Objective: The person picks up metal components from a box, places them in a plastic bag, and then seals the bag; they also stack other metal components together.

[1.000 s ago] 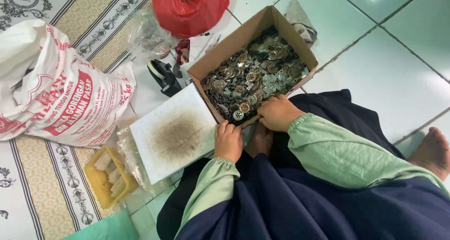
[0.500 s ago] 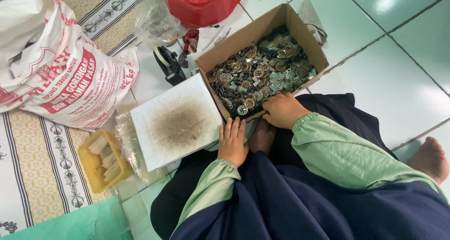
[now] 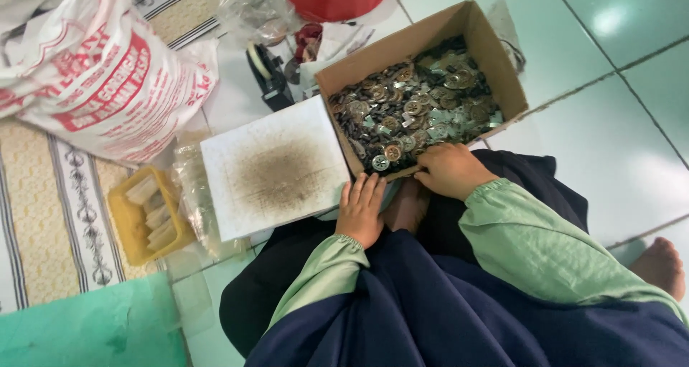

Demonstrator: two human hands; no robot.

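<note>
A: Looking down, I am seeing the person sitting on the tiled floor (image 3: 631, 159), and the cardboard box (image 3: 502, 66) is lying just in front of both hands, a little up and to the right in the view.

B: Which hand is sitting nearer to it?

A: The right hand (image 3: 451, 170) is nearer. It is resting on the near edge of the box, fingers curled downward. I cannot tell if it is pinching anything, because the fingertips are hiding under the hand.

B: And the left hand (image 3: 361, 209)?

A: It is lying flat, fingers together and pointing up, at the near left corner of the box, just beside the lower right corner of the white board (image 3: 276, 170). It is holding nothing, as far as I am seeing.

B: How is the box lying?

A: Its long axis is running diagonally, from the near left end by the hands toward the far right end. The top is open.

B: What is looking inside?

A: It is nearly full of small metal parts (image 3: 413, 112), round and flat, silvery and brassy, mixed with dark pieces. The board beside it is showing a dark dusty stain in the middle. Further left a yellow tray (image 3: 136, 234) and a white printed sack (image 3: 93, 87) are lying well apart from the hands.
</note>
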